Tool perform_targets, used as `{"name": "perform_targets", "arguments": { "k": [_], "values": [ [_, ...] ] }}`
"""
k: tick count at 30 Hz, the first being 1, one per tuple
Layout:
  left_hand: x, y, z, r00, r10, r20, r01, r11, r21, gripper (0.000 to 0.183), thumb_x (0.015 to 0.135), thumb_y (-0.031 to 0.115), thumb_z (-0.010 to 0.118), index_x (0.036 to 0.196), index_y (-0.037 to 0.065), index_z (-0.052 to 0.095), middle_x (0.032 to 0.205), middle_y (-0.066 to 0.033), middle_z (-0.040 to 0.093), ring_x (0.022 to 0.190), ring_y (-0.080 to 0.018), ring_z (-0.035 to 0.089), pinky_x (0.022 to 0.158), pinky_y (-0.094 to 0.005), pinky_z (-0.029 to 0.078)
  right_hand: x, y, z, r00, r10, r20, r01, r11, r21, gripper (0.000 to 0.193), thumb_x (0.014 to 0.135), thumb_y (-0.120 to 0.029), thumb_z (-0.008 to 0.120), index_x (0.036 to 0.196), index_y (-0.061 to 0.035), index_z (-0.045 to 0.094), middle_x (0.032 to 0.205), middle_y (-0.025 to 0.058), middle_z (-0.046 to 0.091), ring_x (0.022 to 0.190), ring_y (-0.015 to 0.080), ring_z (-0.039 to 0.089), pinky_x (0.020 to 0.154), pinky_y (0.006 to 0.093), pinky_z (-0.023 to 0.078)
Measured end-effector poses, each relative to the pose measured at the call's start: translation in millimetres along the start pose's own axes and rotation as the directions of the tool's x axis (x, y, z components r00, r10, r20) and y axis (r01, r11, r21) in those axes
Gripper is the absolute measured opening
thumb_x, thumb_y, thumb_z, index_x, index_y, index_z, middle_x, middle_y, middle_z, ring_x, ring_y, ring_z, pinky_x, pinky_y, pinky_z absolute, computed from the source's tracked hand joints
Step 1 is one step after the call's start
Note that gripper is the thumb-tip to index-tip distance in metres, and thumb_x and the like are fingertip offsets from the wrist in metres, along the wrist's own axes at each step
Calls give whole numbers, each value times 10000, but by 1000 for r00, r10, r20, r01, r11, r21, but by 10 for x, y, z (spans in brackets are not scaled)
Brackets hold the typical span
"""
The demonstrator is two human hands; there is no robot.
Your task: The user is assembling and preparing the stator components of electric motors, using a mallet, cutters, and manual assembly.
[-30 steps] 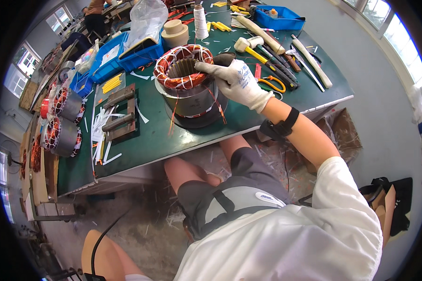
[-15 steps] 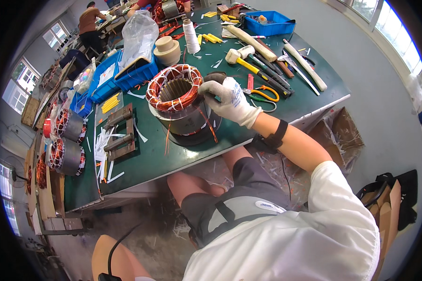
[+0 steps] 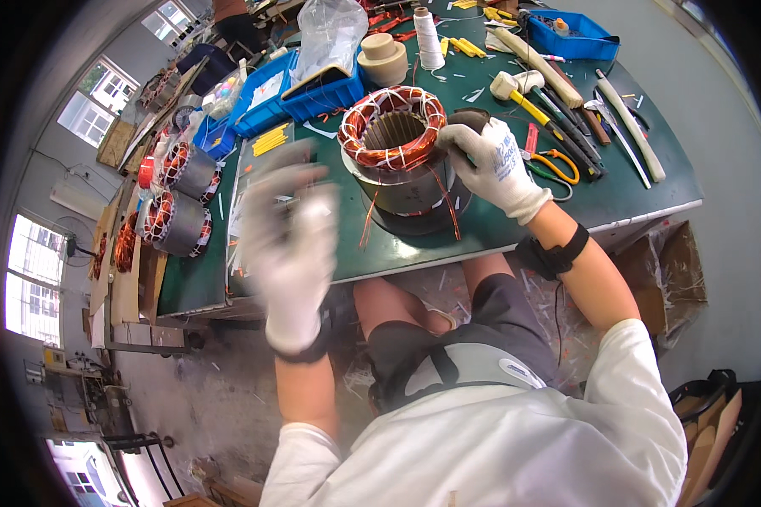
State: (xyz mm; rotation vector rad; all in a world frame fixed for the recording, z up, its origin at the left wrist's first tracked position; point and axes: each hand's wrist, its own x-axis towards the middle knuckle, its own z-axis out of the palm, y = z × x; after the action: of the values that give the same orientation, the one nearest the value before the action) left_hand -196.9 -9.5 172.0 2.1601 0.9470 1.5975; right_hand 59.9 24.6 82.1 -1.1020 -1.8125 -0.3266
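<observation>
A motor stator (image 3: 397, 190) stands upright on the green workbench, with a ring of copper windings (image 3: 353, 127) laced in white cord on top. Orange-red lead wires hang down its near side. My right hand (image 3: 499, 165), in a white glove, is at the right edge of the windings with curled fingers pressed together; what they pinch is hidden. Behind that hand a dark curved piece (image 3: 472, 116) shows in part. Also gloved, my left hand (image 3: 292, 228) is over the bench's front left, apart from the stator, its fingers smeared by motion.
Right of the stator lie a yellow-handled mallet (image 3: 528, 110), orange-and-green-handled scissors (image 3: 560, 165) and pale rods (image 3: 630, 122). Behind are a cord spool (image 3: 429, 40), tape rolls (image 3: 383, 61) and blue bins (image 3: 321, 103). More stators (image 3: 175, 224) stand at the left.
My left hand has come into view at the left, moving. My right hand stays at the windings' right edge. The whole scene has shifted right and up in the picture.
</observation>
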Motion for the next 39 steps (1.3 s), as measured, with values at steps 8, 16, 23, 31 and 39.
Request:
{"name": "perform_targets", "arguments": {
  "k": [8, 16, 23, 31, 39],
  "values": [
    [63, -576, 606, 944, 161, 289, -167, 986, -3, 303, 746, 129, 787, 981, 40, 618, 1121, -133, 661, 999, -258, 624, 893, -366, 475, 23, 30, 8, 1000, -3, -5, 3, 1000, -2, 266, 729, -59, 657, 981, -141, 633, 895, 112, 663, 783, 331, 636, 681, 430, 491],
    [-33, -716, 818, 912, 379, 154, -403, 897, 183, 131, 758, 40, 730, 853, 61, 642, 1077, -92, 667, 1070, -322, 596, 962, -427, 439, 16, -10, -42, 981, 192, 7, -185, 936, 299, 231, 766, -35, 643, 992, -73, 617, 910, 141, 659, 798, 347, 640, 721, 394, 512],
    [-37, -758, 853, 906, 405, 119, -422, 887, 188, 174, 731, 45, 722, 853, 85, 605, 1040, -68, 649, 1015, -307, 596, 978, -473, 423, 35, -138, -270, 903, 391, 177, -429, 806, 407, 257, 794, -40, 633, 1047, -17, 595, 943, 141, 644, 843, 245, 653, 746, 333, 513],
    [-38, -753, 879, 917, 389, 90, -399, 897, 187, 147, 768, 80, 717, 867, 85, 609, 1020, -56, 657, 1012, -295, 599, 986, -469, 422, 14, -78, -54, 978, 209, 23, -209, 961, 179, 169, 793, -115, 689, 954, -93, 641, 855, 142, 666, 754, 329, 657, 660, 399, 518],
    [-54, -750, 874, 923, 373, 96, -385, 903, 191, 134, 789, 123, 717, 866, 90, 613, 1001, -58, 666, 984, -297, 610, 977, -464, 429, 22, -76, -56, 976, 216, -19, -206, 953, 224, 154, 796, -92, 675, 944, -85, 635, 840, 124, 661, 778, 312, 658, 682, 389, 519]
  ]
}}
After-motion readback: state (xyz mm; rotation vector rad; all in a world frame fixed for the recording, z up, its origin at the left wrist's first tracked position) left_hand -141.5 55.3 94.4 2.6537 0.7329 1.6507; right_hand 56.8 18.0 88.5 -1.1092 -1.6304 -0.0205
